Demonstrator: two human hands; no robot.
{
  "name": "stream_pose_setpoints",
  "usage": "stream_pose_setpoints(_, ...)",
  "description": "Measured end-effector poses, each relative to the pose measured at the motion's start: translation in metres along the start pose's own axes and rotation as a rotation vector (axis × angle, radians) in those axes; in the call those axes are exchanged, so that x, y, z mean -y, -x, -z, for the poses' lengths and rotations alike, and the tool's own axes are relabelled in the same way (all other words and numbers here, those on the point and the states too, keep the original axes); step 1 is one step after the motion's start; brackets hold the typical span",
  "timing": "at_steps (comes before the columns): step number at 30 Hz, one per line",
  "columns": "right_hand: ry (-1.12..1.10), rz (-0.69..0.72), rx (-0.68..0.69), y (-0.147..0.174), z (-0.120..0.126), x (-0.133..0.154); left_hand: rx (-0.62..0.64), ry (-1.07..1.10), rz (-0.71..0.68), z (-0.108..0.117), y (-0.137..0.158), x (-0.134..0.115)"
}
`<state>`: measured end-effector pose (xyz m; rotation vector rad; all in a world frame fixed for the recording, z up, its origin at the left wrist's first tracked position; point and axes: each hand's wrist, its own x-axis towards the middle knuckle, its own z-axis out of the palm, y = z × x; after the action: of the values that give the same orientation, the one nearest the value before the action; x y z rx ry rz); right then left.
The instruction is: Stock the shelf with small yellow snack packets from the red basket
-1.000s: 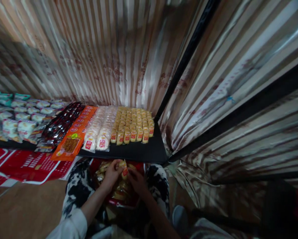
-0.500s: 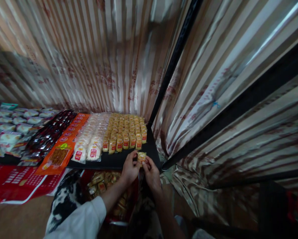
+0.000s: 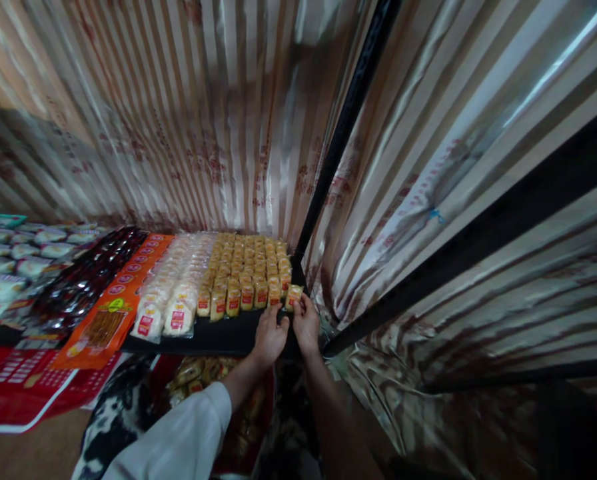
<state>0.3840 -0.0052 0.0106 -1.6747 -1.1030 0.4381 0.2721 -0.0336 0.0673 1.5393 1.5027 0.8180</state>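
Note:
My right hand pinches a small yellow wrapped snack packet with a red label, standing upright at the right front end of the packet rows. Just to the left, my left hand has its thumb and fingers apart and holds nothing. Its fingertips reach the lower edge of a front packet; whether they touch it I cannot tell. Rows of matching yellow packets stand closely lined up on the black shelf.
Left of the rows lie white wrapped packets, an orange snack bag and dark shiny packs. Below the shelf, a red container holds loose yellow packets. A black post rises at the right corner before striped sheeting.
Both hands have moved forward over the shelf. The right hand has carried the packet up to the row's right front end; the left hand has let go of it.

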Motion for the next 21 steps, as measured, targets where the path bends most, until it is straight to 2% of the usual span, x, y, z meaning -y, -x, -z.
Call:
stream_pose_setpoints(8, 0.141, 0.044, 0.067, -0.011, -0.016, -0.004, -0.016, -0.038, 0.031, -0.002, -0.006, 0.013)
stream_pose_setpoints(16, 0.154, 0.057, 0.065, -0.005, -0.021, -0.001, -0.058, 0.072, 0.013, -0.008, -0.013, 0.026)
stream_pose_setpoints(21, 0.216, 0.119, 0.029, -0.002, -0.024, 0.0, -0.039, 0.047, 0.046, -0.011, -0.013, 0.027)
